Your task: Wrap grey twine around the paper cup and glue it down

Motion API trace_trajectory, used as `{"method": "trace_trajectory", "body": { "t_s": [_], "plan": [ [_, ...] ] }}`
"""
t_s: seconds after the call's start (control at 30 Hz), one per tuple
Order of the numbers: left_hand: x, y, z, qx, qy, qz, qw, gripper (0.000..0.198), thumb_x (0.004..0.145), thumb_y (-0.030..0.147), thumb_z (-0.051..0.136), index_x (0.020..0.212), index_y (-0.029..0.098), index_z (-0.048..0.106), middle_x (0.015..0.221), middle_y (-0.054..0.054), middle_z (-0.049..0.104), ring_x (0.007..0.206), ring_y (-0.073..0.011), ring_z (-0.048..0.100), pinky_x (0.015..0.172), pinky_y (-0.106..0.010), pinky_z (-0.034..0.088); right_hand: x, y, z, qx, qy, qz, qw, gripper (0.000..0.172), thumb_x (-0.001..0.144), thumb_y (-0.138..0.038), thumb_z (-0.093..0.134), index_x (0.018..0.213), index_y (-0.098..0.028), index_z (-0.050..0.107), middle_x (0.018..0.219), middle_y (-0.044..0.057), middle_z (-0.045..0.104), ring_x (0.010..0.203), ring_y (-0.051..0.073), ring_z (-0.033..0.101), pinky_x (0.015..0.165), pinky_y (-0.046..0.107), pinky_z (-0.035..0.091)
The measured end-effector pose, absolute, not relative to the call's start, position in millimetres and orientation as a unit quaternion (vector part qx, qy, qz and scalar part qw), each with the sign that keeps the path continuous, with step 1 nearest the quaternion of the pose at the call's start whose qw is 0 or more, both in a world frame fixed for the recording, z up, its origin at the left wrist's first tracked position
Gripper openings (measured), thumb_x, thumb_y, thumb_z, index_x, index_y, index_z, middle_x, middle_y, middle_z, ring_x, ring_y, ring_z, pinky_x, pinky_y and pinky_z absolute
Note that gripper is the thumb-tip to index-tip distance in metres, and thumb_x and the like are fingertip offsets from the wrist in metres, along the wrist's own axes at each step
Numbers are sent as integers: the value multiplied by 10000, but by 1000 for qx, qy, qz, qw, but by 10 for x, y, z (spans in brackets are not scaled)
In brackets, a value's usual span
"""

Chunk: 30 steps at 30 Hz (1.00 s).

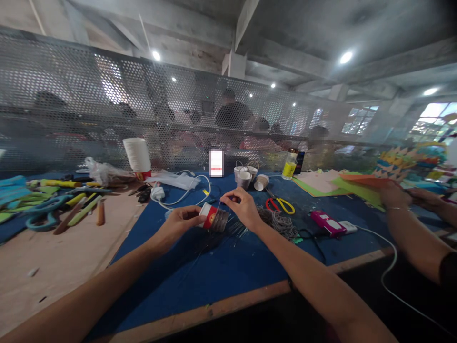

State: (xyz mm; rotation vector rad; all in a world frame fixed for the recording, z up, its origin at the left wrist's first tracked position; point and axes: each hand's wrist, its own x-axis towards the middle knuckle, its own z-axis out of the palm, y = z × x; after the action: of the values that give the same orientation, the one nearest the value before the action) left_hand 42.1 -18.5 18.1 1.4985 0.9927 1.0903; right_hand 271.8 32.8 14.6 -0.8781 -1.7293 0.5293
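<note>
My left hand [177,222] is wrapped round a small red and white paper cup [213,218] lying on its side, partly covered with grey string. My right hand [240,205] pinches a thin strand of that string just above the cup's open end. Both hands hover over the blue mat [228,267]. A loose heap of grey string [280,221] lies right of my right wrist.
Scissors with red and yellow handles [280,205], small paper cups [250,178], a yellow bottle [290,164], a cup stack [137,157], a white charger and cable [167,193], a pink device [326,223]. Markers and blue scissors at left [57,205]. Another person's hands hold coloured paper at right [396,195]. Mesh screen behind.
</note>
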Motion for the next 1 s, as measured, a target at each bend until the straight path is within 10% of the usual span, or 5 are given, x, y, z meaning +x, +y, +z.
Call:
{"method": "trace_trajectory", "body": {
  "t_s": [1.0],
  "plan": [
    [397, -174, 140, 621, 402, 448, 503, 232, 767, 421, 846, 848, 206, 814, 834, -48, 773, 765, -216, 673, 783, -327, 515, 2720, 347, 106, -396, -742, 187, 507, 137, 875, -339, 781, 800, -225, 766, 768, -19, 491, 692, 133, 493, 711, 283, 446]
  ]
}}
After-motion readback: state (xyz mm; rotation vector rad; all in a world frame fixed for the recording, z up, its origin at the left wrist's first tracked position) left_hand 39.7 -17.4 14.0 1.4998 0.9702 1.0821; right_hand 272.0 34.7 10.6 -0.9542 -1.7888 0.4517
